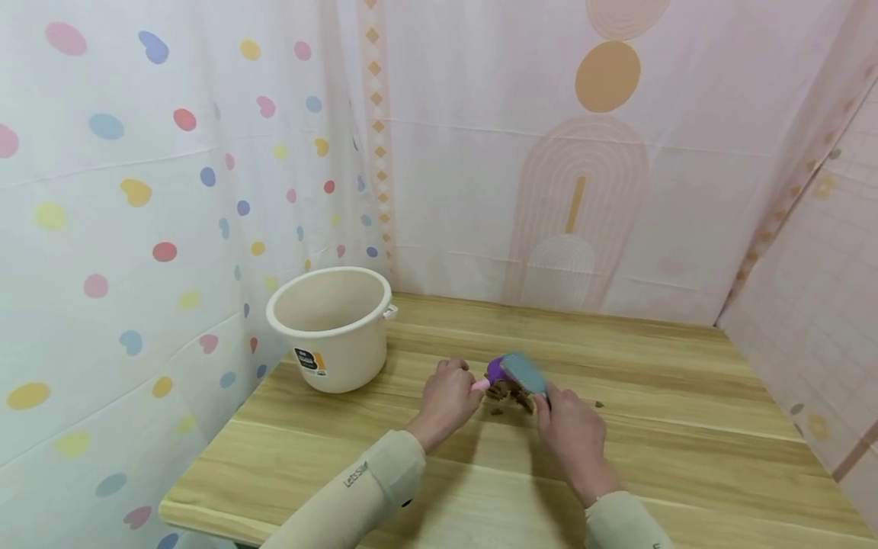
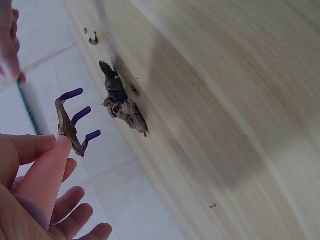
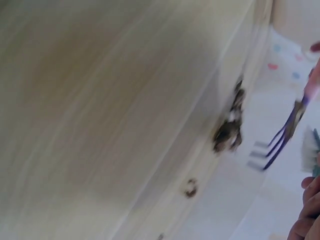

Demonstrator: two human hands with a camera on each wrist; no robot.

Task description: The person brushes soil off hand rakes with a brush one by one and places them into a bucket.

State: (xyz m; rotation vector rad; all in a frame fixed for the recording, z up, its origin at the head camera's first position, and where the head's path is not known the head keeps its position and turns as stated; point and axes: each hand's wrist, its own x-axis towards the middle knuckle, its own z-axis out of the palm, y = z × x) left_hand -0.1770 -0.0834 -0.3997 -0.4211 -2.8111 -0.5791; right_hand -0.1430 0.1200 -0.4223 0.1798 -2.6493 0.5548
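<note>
My left hand grips the pink handle of a small toy garden rake, thumb laid along the handle. Its head has three purple prongs, and brown dirt clings to the base of them in both wrist views. My right hand holds a teal scrub brush, its pale bristles visible in the right wrist view. In the head view the brush overlaps the rake head. Below both hands, dark brown clumps of dirt lie on the wooden table.
A cream bucket with a label stands at the table's left, its mouth facing up. Small crumbs lie scattered beside the main dirt pile. A dotted curtain hangs at the left, and a patterned one behind the table.
</note>
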